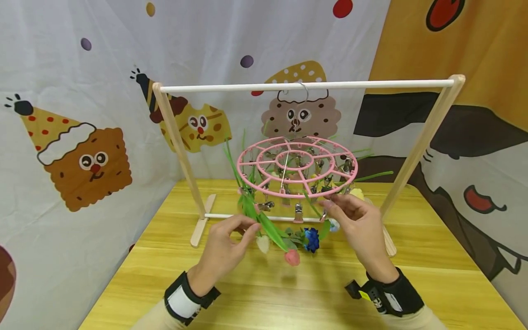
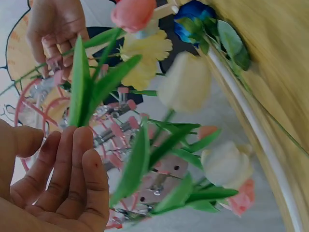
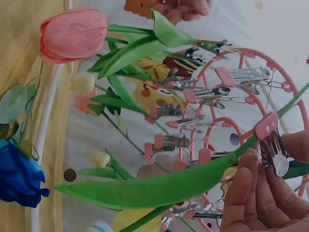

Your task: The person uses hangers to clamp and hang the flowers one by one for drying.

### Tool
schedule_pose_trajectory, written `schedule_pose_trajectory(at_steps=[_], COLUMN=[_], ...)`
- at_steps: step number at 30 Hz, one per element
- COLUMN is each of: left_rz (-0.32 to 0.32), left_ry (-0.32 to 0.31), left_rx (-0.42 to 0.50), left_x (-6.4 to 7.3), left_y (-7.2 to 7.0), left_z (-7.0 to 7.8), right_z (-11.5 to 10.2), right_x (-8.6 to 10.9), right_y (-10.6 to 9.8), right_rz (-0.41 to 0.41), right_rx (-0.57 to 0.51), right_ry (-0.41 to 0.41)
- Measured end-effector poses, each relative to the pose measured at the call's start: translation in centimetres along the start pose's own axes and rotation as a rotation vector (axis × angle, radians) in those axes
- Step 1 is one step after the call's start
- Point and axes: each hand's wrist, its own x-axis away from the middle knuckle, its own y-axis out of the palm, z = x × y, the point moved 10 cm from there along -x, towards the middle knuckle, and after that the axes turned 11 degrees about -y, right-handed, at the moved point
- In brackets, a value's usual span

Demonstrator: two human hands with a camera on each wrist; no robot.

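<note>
A pink round hanger (image 1: 297,195) bears several metal clips with pink tips, and flowers hang head-down from it. At its near right side my right hand (image 1: 359,224) pinches one clip (image 3: 271,145) between thumb and fingers. A green stem with a long leaf (image 3: 149,191) passes through that clip's tip. To the left, my left hand (image 1: 228,245) has its fingers loosely bent, with nothing in them, close to the leaves (image 2: 79,82) of a pink tulip (image 1: 292,257). A blue flower (image 1: 311,239) and a white tulip (image 1: 262,244) hang nearby.
The hanger's hook sits on a white bar (image 1: 231,88) held by wooden side legs (image 1: 429,123). A lower white rod (image 1: 222,215) joins the legs near the wooden table (image 1: 165,256). Behind stands a printed cloth (image 1: 198,36).
</note>
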Motion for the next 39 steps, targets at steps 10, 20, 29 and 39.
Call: schedule_pose_trajectory(at_steps=[10, 20, 29, 39], left_rz=[-0.032, -0.184, -0.376, -0.457], left_ry=[-0.136, -0.325, -0.402, -0.315], left_rx=[-0.116, -0.371, -0.421, -0.495], left_x=[-0.2, -0.3, 0.3, 0.8], left_y=[-0.2, 1.7, 4.5, 6.1], left_z=[-3.3, -8.2, -11.5, -12.0], right_z=[1.0, 2.1, 2.9, 2.7], right_x=[0.2, 1.2, 2.2, 2.9], right_y=[-1.3, -3.5, -4.6, -4.2], right_rz=[0.039, 0.139, 0.159, 0.117], right_rx=[0.032, 0.128, 0.223, 0.243], right_ry=[0.021, 0.058, 0.026, -0.043])
